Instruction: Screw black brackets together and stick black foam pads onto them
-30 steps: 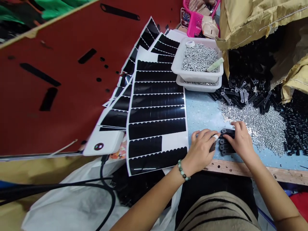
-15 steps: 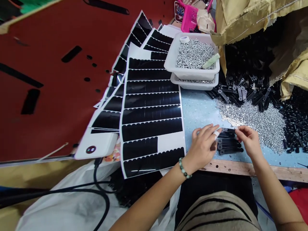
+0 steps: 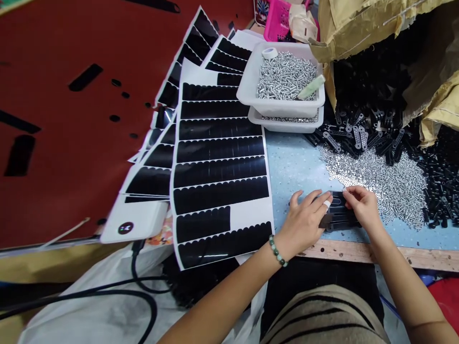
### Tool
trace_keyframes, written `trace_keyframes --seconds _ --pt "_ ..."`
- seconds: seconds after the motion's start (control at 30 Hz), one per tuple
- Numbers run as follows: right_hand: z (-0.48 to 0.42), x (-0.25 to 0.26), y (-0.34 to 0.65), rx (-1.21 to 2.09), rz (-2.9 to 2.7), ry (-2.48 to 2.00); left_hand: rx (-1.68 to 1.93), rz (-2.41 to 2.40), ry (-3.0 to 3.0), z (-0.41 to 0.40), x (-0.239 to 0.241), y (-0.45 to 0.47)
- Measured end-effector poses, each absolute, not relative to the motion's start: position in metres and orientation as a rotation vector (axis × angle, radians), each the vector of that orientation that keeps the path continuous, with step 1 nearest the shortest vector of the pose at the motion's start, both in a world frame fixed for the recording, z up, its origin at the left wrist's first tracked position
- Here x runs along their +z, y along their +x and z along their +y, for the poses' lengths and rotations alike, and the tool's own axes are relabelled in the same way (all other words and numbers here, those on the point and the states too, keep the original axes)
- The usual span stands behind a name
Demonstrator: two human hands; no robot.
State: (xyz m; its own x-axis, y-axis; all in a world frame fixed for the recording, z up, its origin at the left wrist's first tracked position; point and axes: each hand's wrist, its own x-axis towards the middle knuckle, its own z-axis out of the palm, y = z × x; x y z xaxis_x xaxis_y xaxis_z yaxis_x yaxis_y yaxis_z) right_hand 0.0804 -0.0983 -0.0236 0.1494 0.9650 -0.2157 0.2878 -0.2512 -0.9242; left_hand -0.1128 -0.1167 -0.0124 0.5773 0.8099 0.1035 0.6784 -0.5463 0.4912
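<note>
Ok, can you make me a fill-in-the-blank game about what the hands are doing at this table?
1. Both hands, the left hand and the right hand, rest on flat strips coloured ____.
2. The white tray holds shiny silver ____.
3. The left wrist wears a bracelet made of ____.
4. The small basket at the far edge is ____.

Missing words: black; screws; beads; pink

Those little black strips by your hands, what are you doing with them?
Both hands meet over a small row of black strips near the table's wooden edge. The left hand, tape on one finger, presses on them, while the right hand pinches at the top one. A heap of silver screws lies just beyond, and sheets of black stickers fan out on the left.
</note>
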Motion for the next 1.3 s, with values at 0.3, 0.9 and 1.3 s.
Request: trace_keyframes --seconds 0.3,0.9,1.3 --pt "-0.094 -0.019 0.079 0.798 -1.614 -1.885 0.464 1.223 2.421 -0.11 -0.013 -0.1" --pt "-0.149 -0.04 0.081 0.398 -2.426 -1.517 0.595 1.109 2.285 -0.113 -0.03 -0.086" --pt "-0.133 -0.037 0.129 0.566 -1.6 -1.337 0.664 1.128 2.057 -0.104 -0.012 -0.096"
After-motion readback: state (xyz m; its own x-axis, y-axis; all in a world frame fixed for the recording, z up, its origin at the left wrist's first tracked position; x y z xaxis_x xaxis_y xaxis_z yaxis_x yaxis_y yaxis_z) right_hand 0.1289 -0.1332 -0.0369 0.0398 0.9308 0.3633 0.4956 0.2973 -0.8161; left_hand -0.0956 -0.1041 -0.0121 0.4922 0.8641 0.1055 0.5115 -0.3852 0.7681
